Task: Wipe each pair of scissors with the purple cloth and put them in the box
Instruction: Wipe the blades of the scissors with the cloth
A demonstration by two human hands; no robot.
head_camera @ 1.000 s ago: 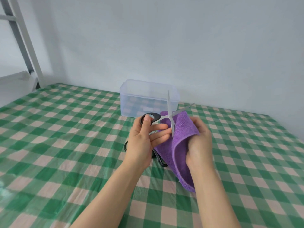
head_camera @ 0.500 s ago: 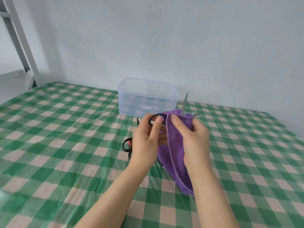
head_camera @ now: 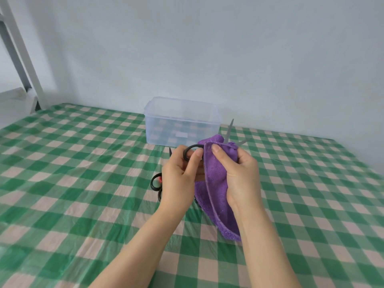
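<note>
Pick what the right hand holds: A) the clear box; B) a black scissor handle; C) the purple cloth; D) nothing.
C: the right hand grips the purple cloth folded round the scissors, whose blade tips poke out above it.

Your left hand (head_camera: 178,179) pinches a black handle ring of the scissors (head_camera: 229,132). Your right hand (head_camera: 241,177) grips the purple cloth (head_camera: 216,183) folded round the blades, whose two tips stick out, spread apart, above it. Behind both hands, the clear box (head_camera: 182,125) stands open near the far edge of the table (head_camera: 83,183). A second pair of scissors (head_camera: 159,194) lies under your left hand, partly hidden.
</note>
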